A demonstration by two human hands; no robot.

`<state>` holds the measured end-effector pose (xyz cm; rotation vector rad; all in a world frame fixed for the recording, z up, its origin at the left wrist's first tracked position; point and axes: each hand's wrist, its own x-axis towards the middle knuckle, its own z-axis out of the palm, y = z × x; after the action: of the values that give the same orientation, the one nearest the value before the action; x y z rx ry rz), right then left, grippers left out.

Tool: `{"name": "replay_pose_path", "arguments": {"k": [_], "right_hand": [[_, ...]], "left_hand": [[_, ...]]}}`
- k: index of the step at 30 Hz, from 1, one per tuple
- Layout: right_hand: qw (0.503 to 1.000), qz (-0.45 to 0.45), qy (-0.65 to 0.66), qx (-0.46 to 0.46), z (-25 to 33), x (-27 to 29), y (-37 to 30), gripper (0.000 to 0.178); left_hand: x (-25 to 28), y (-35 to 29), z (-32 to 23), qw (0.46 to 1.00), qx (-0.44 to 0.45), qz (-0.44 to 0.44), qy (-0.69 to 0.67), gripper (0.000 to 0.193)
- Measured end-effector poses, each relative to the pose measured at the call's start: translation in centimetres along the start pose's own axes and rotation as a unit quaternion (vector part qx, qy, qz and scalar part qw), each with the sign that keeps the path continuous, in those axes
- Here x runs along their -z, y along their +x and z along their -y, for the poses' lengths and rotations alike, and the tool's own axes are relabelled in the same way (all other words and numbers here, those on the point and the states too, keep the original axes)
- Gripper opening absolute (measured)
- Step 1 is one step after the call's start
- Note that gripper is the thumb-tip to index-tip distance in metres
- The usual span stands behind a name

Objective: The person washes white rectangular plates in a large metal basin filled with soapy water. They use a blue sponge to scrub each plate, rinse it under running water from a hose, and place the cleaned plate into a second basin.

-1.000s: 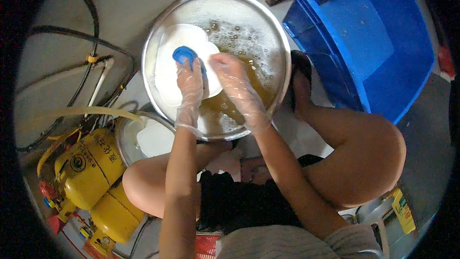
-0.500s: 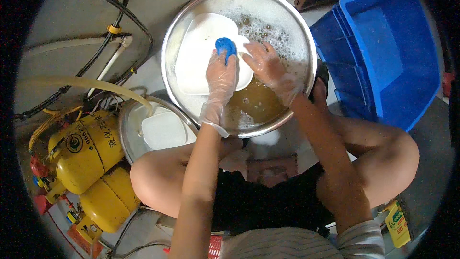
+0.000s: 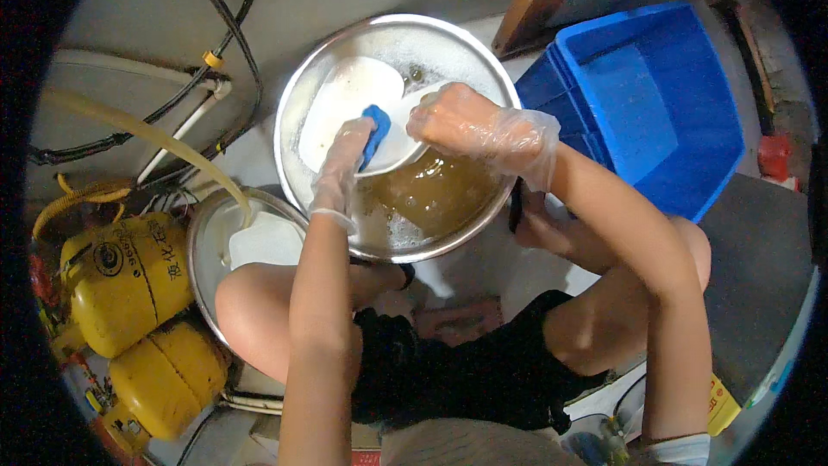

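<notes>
My left hand (image 3: 343, 155), in a clear plastic glove, is closed round a blue scrubbing pad (image 3: 374, 136) and presses it against a white dish (image 3: 398, 140). My right hand (image 3: 455, 117), gloved the same way, grips that dish by its right edge with curled fingers. The dish looks tilted over murky brown water. Behind it a larger white dish (image 3: 349, 86) lies in the same round metal basin (image 3: 283, 121), partly covered by my left hand and the held dish.
A big blue plastic bin (image 3: 634, 112) stands right of the basin. At the left are two yellow gas cylinders (image 3: 129, 280), a pale hose (image 3: 164, 134) and a second metal basin (image 3: 197, 250) with a white dish (image 3: 267, 240) inside. My bent legs flank the basin's near side.
My right hand has gone from loosely spread fingers to a curled grip on the dish's edge. The blue pad has moved nearer and turned on edge in my left hand. The whole view has shifted.
</notes>
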<state>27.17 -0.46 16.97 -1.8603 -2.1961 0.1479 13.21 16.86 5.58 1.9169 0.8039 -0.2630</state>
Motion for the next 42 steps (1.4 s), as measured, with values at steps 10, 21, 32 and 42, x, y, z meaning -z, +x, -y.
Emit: {"name": "replay_pose_path", "arguments": {"k": [10, 21, 32, 42], "right_hand": [[0.937, 0.038, 0.155, -0.311, 4.3, 11.8, -1.7, 0.024], [0.907, -0.17, 0.255, -0.289, 8.2, 13.0, -0.4, 0.022], [0.863, -0.283, 0.336, -0.249, 10.1, 15.7, -2.0, 0.027], [0.837, -0.172, 0.435, -0.284, 3.2, 15.5, -3.7, 0.047]], "left_hand": [[7.1, -12.3, -18.3, 0.922, -0.125, -0.11, -0.35, 0.043], [4.0, -14.2, -22.5, 0.804, -0.483, -0.341, -0.058, 0.026], [9.9, -7.2, -19.6, 0.84, -0.359, -0.211, -0.349, 0.033], [11.5, -8.6, -18.7, 0.84, -0.255, -0.237, -0.416, 0.04]]}}
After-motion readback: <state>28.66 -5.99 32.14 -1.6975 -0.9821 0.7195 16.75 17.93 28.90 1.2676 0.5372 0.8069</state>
